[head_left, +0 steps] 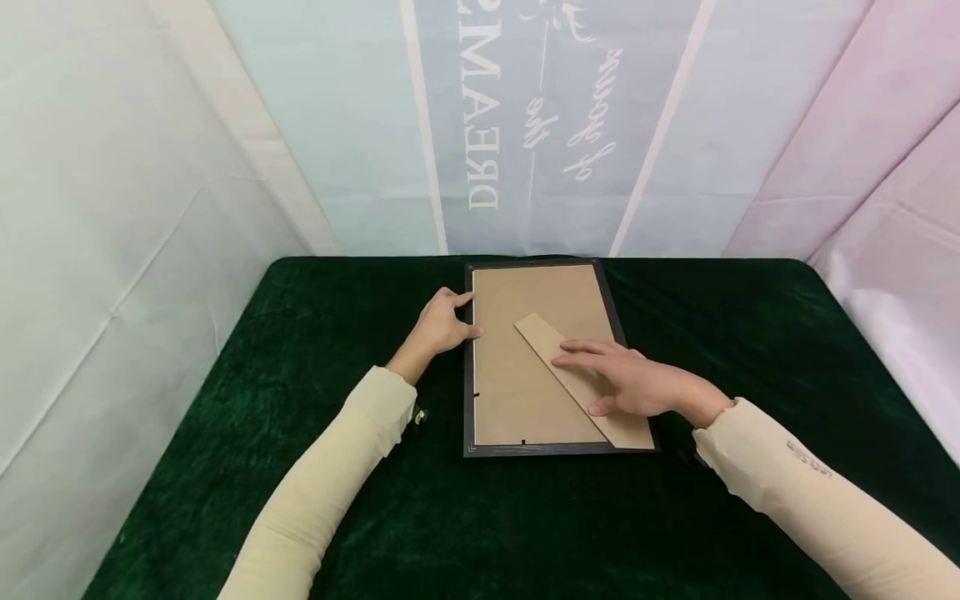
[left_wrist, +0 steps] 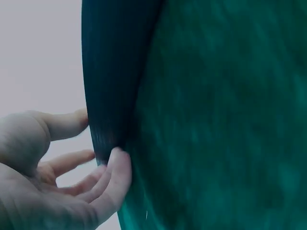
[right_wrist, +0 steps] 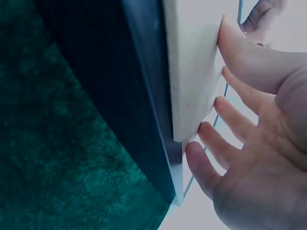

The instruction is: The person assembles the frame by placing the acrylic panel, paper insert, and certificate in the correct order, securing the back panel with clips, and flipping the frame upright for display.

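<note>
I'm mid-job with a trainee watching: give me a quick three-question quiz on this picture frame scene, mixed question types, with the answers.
1. True or false: the picture frame lies back-side up on the green cloth.
2. Which hand rests flat on the stand strip? A) left hand B) right hand
3. Fill in: the left hand touches the frame's ____ edge.

Key:
1. True; the brown backing board faces up.
2. B; the right hand lies on it, fingers straight.
3. Left.
</note>
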The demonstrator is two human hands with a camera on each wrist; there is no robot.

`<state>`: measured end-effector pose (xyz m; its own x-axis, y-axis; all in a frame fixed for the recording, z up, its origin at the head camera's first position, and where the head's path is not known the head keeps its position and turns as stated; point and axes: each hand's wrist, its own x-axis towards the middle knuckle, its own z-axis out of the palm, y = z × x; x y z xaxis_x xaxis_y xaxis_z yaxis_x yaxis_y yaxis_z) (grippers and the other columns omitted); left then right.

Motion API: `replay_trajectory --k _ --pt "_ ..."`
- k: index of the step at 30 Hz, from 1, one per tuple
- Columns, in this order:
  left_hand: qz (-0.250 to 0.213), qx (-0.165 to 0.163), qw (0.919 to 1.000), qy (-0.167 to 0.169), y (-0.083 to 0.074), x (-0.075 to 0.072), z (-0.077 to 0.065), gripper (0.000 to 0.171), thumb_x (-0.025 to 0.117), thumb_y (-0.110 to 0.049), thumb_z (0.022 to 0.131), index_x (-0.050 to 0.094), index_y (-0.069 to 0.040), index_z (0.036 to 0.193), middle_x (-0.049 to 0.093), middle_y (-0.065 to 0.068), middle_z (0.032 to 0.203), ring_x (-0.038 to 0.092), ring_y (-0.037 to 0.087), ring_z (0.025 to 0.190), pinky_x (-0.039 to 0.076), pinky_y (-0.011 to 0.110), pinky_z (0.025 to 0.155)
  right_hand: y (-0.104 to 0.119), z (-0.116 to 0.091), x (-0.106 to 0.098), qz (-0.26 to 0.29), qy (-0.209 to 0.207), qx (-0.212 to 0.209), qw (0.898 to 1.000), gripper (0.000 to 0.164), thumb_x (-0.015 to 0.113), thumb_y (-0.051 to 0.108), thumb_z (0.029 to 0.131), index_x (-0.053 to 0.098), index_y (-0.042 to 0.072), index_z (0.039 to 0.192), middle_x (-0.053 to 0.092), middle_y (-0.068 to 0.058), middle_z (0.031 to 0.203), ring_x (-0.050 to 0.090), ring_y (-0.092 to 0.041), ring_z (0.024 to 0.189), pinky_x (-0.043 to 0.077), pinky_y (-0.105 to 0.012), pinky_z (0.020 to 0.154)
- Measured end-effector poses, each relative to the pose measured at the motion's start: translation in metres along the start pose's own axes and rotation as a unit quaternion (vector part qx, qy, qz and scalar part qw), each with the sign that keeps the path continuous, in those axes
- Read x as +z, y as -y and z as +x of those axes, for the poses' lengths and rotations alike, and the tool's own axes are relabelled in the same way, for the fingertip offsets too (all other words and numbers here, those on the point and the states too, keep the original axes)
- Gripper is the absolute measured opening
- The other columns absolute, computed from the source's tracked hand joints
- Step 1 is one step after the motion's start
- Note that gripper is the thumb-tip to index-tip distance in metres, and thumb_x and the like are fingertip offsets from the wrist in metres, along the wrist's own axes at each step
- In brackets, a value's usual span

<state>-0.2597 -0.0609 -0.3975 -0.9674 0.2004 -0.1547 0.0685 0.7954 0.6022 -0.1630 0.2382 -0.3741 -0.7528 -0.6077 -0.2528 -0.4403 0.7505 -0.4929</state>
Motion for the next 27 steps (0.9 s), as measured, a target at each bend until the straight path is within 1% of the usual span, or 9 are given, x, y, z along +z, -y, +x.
replay_trajectory --k 4,7,11,14,17,20,22,24,27 --pt "0.024 0.007 0.9996 0.014 0.001 -0.001 0.0 0.068 0.07 -0.029 0.093 0.04 -0.019 0.153 0.035 0.009 0.154 0.05 0.029 0.129 0.047 0.042 0.101 -0.002 0.0 0.002 0.0 0.0 -0.001 1.0 0.075 0.075 0.019 0.088 0.039 0.023 0.153 0.021 -0.008 0.165 0.019 -0.038 0.15 0.022 -0.072 0.111" --pt "0.067 0.019 0.9974 0.016 -0.001 -0.001 0.0 0.065 0.065 -0.03 0.096 0.039 -0.018 0.153 0.033 0.007 0.155 0.054 0.027 0.122 0.049 0.04 0.097 -0.001 0.001 0.002 -0.001 0.002 0.0 1.0 0.075 0.075 0.02 0.088 0.039 0.024 0.153 0.021 -0.008 0.165 0.018 -0.038 0.151 0.022 -0.072 0.112" --pt "0.145 0.039 0.9886 0.014 -0.005 -0.001 0.001 0.059 0.054 -0.023 0.097 0.038 -0.017 0.154 0.038 0.007 0.152 0.058 0.023 0.087 0.05 0.034 0.072 0.0 0.001 0.001 -0.008 -0.003 -0.002 1.0 0.075 0.075 0.018 0.087 0.04 0.023 0.153 0.023 -0.009 0.165 0.02 -0.039 0.15 0.023 -0.072 0.111" --pt "0.195 0.052 0.9792 0.02 -0.01 -0.003 0.001 0.06 0.046 -0.016 0.095 0.038 -0.015 0.154 0.039 0.008 0.152 0.045 0.02 0.063 0.038 0.029 0.052 0.001 0.001 0.0 -0.008 -0.001 -0.006 1.0 0.075 0.076 0.018 0.087 0.04 0.023 0.153 0.023 -0.01 0.165 0.021 -0.039 0.15 0.023 -0.071 0.112" --pt "0.223 0.053 0.973 0.029 -0.012 -0.004 -0.001 0.058 0.043 -0.017 0.097 0.037 -0.015 0.154 0.037 0.009 0.154 0.039 0.019 0.057 0.033 0.028 0.047 0.001 0.001 -0.004 0.016 0.015 -0.009 1.0 0.073 0.074 0.02 0.089 0.039 0.022 0.153 0.021 -0.011 0.165 0.018 -0.04 0.15 0.022 -0.07 0.114" --pt "0.224 0.044 0.9728 0.039 -0.01 -0.004 -0.004 0.056 0.042 -0.023 0.101 0.033 -0.019 0.156 0.036 0.008 0.157 0.05 0.02 0.07 0.041 0.031 0.054 -0.003 0.002 -0.013 0.033 0.008 0.0 0.999 0.069 0.07 0.027 0.093 0.039 0.017 0.153 0.019 -0.017 0.164 0.016 -0.045 0.149 0.02 -0.072 0.113" --pt "0.217 0.042 0.974 0.049 -0.009 -0.004 -0.006 0.056 0.041 -0.028 0.103 0.029 -0.02 0.158 0.034 0.008 0.159 0.058 0.024 0.091 0.05 0.035 0.069 -0.009 0.005 -0.021 0.031 -0.017 0.03 0.999 0.069 0.068 0.031 0.094 0.038 0.014 0.153 0.017 -0.02 0.164 0.014 -0.048 0.148 0.019 -0.074 0.111" --pt "0.206 0.039 0.9758 0.062 -0.007 -0.005 -0.01 0.06 0.043 -0.034 0.104 0.023 -0.021 0.159 0.031 0.009 0.161 0.055 0.028 0.117 0.052 0.041 0.089 -0.018 0.011 -0.027 0.019 -0.054 0.068 0.996 0.07 0.068 0.033 0.095 0.037 0.01 0.153 0.016 -0.025 0.162 0.015 -0.051 0.146 0.02 -0.074 0.11" --pt "0.195 0.026 0.9771 0.082 -0.005 -0.005 -0.018 0.075 0.05 -0.046 0.101 0.014 -0.019 0.161 0.026 0.008 0.164 0.038 0.031 0.143 0.042 0.05 0.111 -0.038 0.022 -0.032 0.021 -0.092 0.129 0.987 0.072 0.065 0.034 0.096 0.033 0.006 0.154 0.014 -0.029 0.161 0.015 -0.053 0.145 0.022 -0.072 0.111"
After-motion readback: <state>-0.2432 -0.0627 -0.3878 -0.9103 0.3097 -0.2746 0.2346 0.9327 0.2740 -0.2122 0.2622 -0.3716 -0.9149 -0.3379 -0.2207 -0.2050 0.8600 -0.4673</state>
